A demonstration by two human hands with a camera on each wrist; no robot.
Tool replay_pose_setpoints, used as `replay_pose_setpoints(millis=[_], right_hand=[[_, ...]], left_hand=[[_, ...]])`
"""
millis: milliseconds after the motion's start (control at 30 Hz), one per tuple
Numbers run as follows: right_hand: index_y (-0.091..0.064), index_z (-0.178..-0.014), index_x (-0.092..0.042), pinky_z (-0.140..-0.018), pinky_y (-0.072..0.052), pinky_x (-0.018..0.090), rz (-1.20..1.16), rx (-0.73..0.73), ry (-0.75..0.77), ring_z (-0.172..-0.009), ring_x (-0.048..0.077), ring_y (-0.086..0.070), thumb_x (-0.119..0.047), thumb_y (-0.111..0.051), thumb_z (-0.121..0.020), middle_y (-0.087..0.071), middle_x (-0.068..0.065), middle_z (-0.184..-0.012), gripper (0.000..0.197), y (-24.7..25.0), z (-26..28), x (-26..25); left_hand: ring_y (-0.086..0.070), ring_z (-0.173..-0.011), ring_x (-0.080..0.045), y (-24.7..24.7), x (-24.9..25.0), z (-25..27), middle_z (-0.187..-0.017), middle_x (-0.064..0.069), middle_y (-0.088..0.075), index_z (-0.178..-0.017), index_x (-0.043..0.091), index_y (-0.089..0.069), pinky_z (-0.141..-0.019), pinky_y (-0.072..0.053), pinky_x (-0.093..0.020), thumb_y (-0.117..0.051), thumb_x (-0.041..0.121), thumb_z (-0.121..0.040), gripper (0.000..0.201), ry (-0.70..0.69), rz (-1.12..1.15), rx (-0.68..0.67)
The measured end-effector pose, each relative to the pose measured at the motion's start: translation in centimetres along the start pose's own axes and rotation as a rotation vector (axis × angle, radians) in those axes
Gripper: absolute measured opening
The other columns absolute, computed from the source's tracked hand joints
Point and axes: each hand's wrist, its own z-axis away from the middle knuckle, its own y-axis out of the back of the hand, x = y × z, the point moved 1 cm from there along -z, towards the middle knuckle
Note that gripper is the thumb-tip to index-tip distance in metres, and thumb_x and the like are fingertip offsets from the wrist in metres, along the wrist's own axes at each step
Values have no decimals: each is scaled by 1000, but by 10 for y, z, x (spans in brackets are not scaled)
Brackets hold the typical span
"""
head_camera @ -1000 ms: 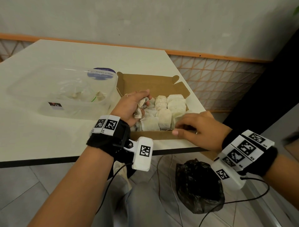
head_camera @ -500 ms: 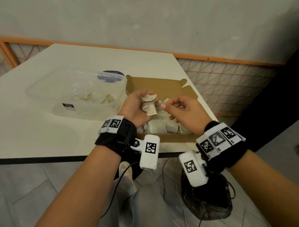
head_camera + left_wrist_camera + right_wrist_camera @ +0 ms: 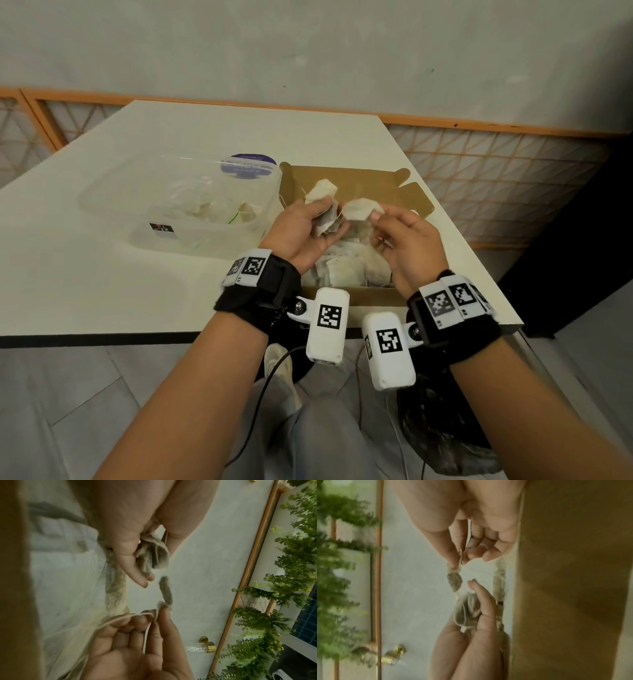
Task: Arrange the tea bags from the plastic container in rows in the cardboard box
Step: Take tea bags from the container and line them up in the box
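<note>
A white worktop (image 3: 144,281) with a dark front edge stands against a grey wall trimmed with an orange-framed lattice; below its front edge lie grey floor tiles, a black plastic bag (image 3: 445,435) and trailing cables. The cardboard box (image 3: 359,185) sits open at the worktop's right end, lid flap raised on its far side, and it serves here as the landmark. Inside the box, pale tea bags (image 3: 346,270) lie packed together (the rows are mostly hidden behind the hands). Touching the box's left wall is the clear plastic container (image 3: 178,209), with a few loose tea bags on its bottom and a blue round label at its far rim.

Both hands hover just above the box. The left hand (image 3: 301,233) has its grip clamped on a crumpled bunch of tea bags (image 3: 323,205), fingers curled round them, one bag sticking up past the thumb; the left wrist view shows strings hanging from the bunch. The right hand (image 3: 407,243) pinches a single tea bag (image 3: 359,209) by one edge between thumb and forefinger, its other fingers loosely curled. The single bag hangs just beside the bunch, with a thin string running between them.
</note>
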Motion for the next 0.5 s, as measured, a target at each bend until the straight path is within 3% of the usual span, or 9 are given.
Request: replay_pose_setpoints(millis=[100,233,300,367,433,500], right_hand=[[-60,-83,-14,-66,-47,25,-40,-6,-9,-64,10,-58,0,-58,-85,-65,0,-72,14,1,0,-3],[-52,-92,-25,-57,-47,18,342,-69,175,-56,6,-58,-2,-63,-84,-62,-2,-63,27,1,2,-14],[-54,-84,-26,-57,-46,20,478,-102,270,-58,8,-56,0,-61,-84,-60,0,-69,27,-1,-2,-26],[-60,-73,-31,-62,-49,29,643,-113,345,-63,17,-56,-2,-61,-83,-63,4,-75,30,-2,-8,-38],[-64,-69,-34,-60,-47,28,840,-131,359,-59,18,-53,-10,-60,-84,-64,7,-74,28,-5,-14,-49],[-68,-77,-27,-55,-38,18,984,-164,347,-54,7,-45,-16,-60,-86,-56,-6,-66,17,-11,-18,-59]], left_hand=[[-69,-76,-22,1,2,1,-76,-14,-66,-93,2,-52,-62,-60,-32,-46,3,-96,7,23,145,9],[-71,-71,-24,1,4,3,-94,-19,-62,-96,0,-51,-70,-58,-34,-46,5,-96,7,42,188,8],[-68,-80,-26,1,5,4,-97,-19,-61,-99,-1,-52,-75,-56,-36,-46,8,-96,11,55,198,-4],[-65,-87,-27,1,5,4,-96,-16,-61,-102,-1,-54,-76,-56,-35,-45,10,-97,15,67,197,-16],[-64,-83,-24,1,4,3,-92,-14,-62,-101,3,-57,-68,-57,-29,-46,12,-97,15,70,162,-7],[-60,-72,-16,2,2,2,-89,-8,-61,-94,9,-62,-55,-53,-19,-49,12,-96,13,50,39,17]])
